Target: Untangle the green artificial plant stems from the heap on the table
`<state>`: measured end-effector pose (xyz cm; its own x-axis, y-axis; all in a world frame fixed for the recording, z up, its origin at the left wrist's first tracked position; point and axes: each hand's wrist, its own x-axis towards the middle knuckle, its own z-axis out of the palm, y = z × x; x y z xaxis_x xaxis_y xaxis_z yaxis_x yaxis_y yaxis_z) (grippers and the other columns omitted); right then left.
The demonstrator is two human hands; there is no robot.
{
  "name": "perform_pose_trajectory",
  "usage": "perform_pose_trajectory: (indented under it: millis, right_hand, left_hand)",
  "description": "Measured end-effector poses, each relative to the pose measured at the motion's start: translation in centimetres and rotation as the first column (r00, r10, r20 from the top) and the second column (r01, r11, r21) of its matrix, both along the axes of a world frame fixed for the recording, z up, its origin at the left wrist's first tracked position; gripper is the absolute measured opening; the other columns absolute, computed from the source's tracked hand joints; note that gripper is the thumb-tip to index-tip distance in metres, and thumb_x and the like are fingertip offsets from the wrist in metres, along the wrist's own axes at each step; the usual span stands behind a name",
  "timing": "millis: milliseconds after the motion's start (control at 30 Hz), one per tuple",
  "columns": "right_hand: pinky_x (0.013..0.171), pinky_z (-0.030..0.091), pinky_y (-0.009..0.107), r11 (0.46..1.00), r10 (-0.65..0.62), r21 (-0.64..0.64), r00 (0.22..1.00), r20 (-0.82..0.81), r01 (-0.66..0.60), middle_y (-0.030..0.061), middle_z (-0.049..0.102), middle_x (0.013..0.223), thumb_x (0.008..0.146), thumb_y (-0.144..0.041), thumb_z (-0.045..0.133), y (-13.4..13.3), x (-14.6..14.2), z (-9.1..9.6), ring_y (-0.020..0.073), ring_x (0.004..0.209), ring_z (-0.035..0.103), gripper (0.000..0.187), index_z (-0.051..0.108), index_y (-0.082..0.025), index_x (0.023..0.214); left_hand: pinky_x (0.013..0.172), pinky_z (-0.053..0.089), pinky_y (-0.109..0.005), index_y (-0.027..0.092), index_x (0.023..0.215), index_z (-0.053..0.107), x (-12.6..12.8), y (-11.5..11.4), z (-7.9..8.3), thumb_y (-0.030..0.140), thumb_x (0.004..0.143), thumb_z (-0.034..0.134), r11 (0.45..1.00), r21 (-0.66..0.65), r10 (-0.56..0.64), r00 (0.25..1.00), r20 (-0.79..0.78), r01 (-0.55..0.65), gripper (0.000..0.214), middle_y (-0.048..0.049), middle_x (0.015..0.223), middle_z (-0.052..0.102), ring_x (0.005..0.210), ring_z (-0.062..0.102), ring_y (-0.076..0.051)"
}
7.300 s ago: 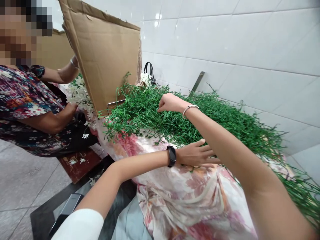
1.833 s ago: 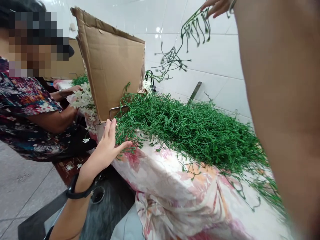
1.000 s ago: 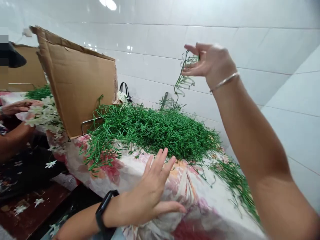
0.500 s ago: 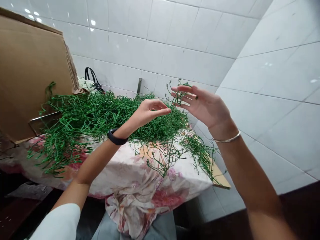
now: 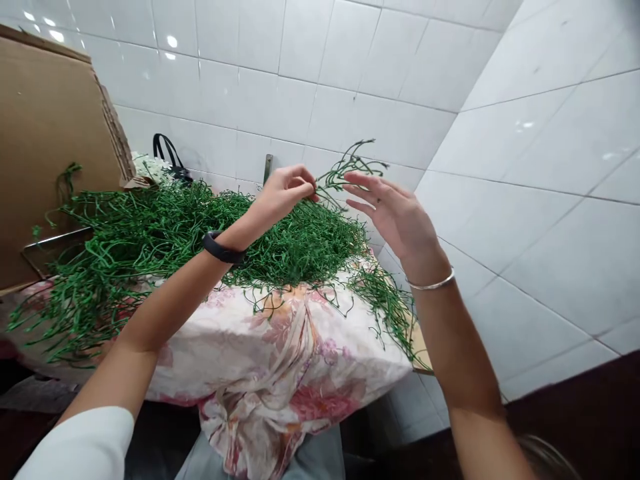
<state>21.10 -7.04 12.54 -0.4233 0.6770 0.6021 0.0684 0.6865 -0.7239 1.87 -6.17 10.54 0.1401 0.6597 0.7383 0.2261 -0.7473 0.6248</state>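
At the left edge a cardboard sheet (image 5: 45,133) is stood upright, walling in the pile of green stems (image 5: 150,233) spread over the cloth-covered bench (image 5: 280,333). Above centre, one sprig (image 5: 350,163) is pinched at its stem by the left hand (image 5: 285,193), held clear of the tangle. The right hand (image 5: 395,213) is held spread just beside it, gripping nothing.
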Motion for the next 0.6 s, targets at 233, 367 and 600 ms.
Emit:
perform_pose_trajectory:
  millis: [233,367,600]
  right_hand:
    - [0.096,0.041,0.037,0.997,-0.051,-0.051,0.999,0.019,0.052,0.0017,0.060,0.113,0.081,-0.037,0.048,2.4,0.7,-3.5,0.0172,0.118,0.046,0.025,0.066,-0.023,0.091]
    - [0.089,0.046,0.036,0.987,-0.132,-0.105,0.989,-0.061,0.125,0.0052,0.065,0.101,0.078,-0.041,0.051,4.9,1.0,-5.2,0.0163,0.096,0.060,0.028,0.067,-0.019,0.085]
    - [0.052,0.048,0.025,0.959,-0.250,-0.195,0.934,-0.255,0.204,0.0023,0.062,0.061,0.070,-0.042,0.059,7.4,0.7,-8.6,0.0108,0.054,0.058,0.027,0.064,-0.015,0.067]
  left_hand:
    - [0.053,0.031,-0.022,0.014,0.079,0.060,-1.9,2.7,0.1,0.020,0.077,0.048,0.892,0.380,0.395,0.833,-0.389,-0.246,0.014,0.0005,0.060,0.052,0.053,0.041,-0.006]
    - [0.049,0.026,-0.023,0.017,0.094,0.061,-2.3,4.9,-1.8,0.037,0.080,0.050,0.896,0.400,0.388,0.783,-0.486,-0.195,0.026,0.0054,0.047,0.038,0.044,0.030,-0.006]
    - [0.048,0.027,-0.020,0.018,0.087,0.065,-1.0,6.3,-8.1,0.046,0.082,0.043,0.958,0.257,0.232,0.879,-0.416,-0.131,0.036,0.0021,0.055,0.054,0.045,0.037,-0.006]
